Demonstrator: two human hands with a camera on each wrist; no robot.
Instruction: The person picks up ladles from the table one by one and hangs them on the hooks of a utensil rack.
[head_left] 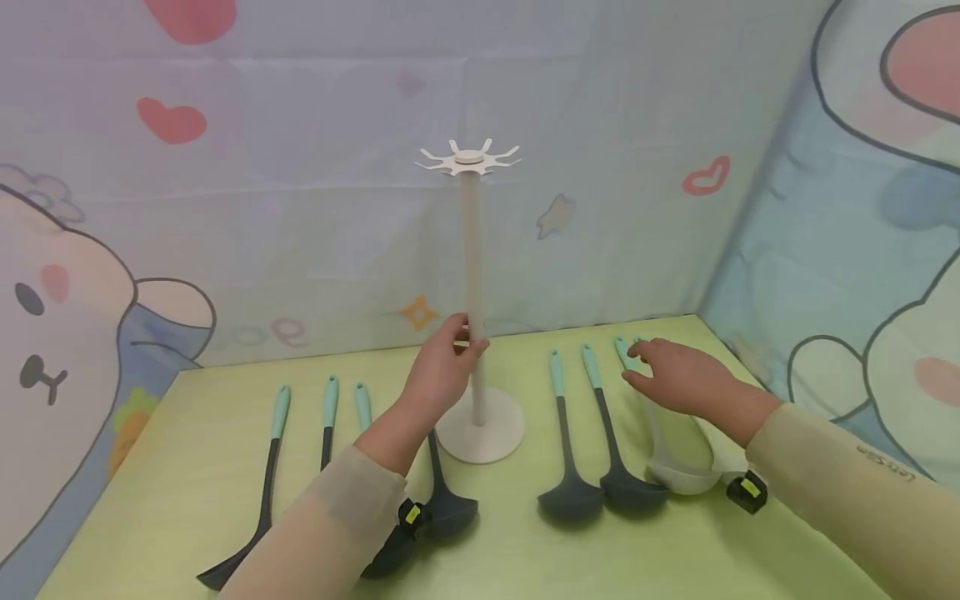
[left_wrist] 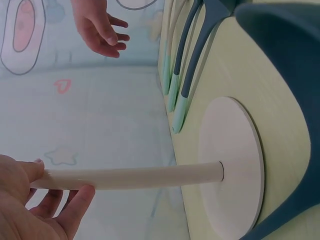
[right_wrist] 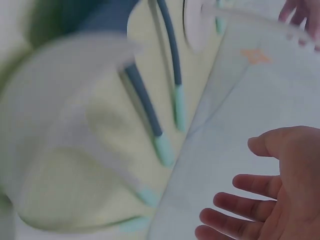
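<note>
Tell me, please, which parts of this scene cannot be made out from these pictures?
- Head view: the left forearm hides the bowls of the utensils left of the stand.
- Head view: the right hand covers the pale ladle's handle; contact is unclear.
- Right wrist view: motion blur smears the ladles.
- Left wrist view: the frame edge cuts off the stand's hooked top; the left hand grips the pole.
</note>
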